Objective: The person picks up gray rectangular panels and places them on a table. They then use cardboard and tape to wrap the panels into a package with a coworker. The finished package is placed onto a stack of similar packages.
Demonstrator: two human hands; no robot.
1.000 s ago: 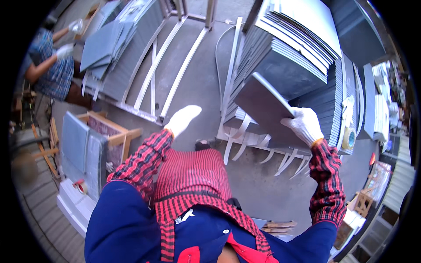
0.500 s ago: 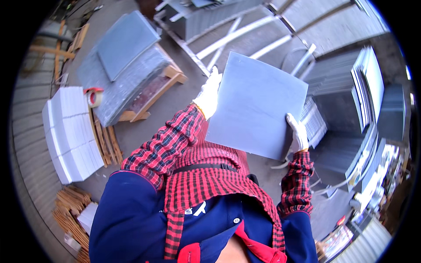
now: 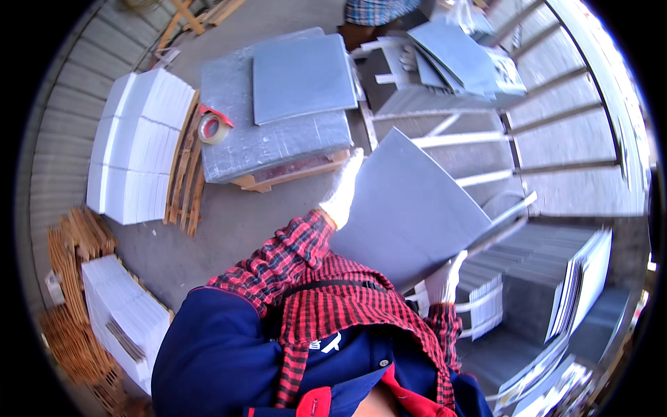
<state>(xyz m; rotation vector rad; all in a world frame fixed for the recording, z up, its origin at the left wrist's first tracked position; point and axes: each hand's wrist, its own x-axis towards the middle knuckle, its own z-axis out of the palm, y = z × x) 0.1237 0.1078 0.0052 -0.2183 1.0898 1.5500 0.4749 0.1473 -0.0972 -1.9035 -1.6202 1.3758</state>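
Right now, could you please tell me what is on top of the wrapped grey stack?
At least one flat grey panel lies on the wrapped stack, hiding whatever is directly beneath it. A tape roll shows at the stack's left edge.

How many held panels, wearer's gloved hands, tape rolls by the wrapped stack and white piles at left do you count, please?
Held panel: 1
Gloved hands: 2
Tape roll: 1
White piles: 2
Total: 6

a ribbed grey wall (image 3: 59,132) borders the grey floor (image 3: 233,226), bright light (image 3: 629,90) at right.
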